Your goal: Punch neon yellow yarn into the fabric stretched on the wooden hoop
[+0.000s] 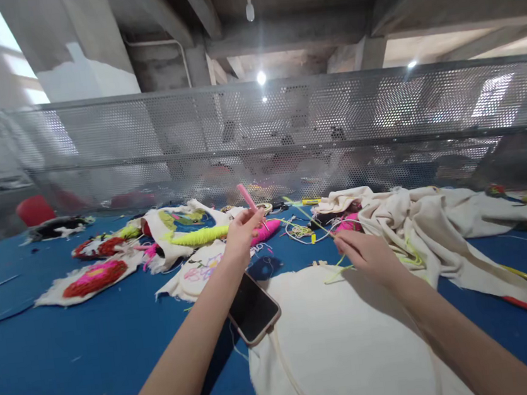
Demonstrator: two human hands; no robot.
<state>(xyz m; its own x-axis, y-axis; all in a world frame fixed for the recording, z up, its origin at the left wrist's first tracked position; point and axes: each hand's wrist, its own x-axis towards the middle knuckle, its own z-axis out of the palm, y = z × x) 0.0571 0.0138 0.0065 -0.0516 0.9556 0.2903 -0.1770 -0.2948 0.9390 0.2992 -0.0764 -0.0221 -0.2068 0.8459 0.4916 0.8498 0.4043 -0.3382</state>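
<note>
One phone [255, 309] overlapping hooped cloth [351, 340], crumpled fabric [418, 215] to right.

tool [245, 195] in my left fingers [249, 219]: pink | yarn [311, 219] in my right fingers [349, 246]: yellow-green | hooped cloth [350, 333], 5 o'clock of my view: plain off-white | phone [252, 311], 6 o'clock: black screen, pinkish rim | tufted patch [92, 279], 9 o'clock: pink on rust-red, cream border | counter [118, 344]: blue
</note>
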